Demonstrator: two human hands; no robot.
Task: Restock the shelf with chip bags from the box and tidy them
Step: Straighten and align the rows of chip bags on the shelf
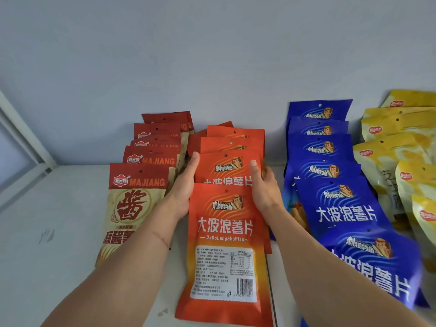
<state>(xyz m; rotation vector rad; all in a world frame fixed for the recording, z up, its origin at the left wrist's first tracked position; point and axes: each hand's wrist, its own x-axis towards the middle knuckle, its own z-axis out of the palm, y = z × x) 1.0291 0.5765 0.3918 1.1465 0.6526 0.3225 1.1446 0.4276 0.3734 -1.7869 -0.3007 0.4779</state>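
Four bag rows (226,244) on white shelf (59,232)

A white shelf (59,208) fills the lower frame and meets a pale wall behind. Four rows of snack bags lie on it, overlapping front to back: red-and-cream bags (132,208) left of centre, orange bags (224,244) in the middle, blue bags (342,208) to their right, and yellow bags (401,147) at the right edge.
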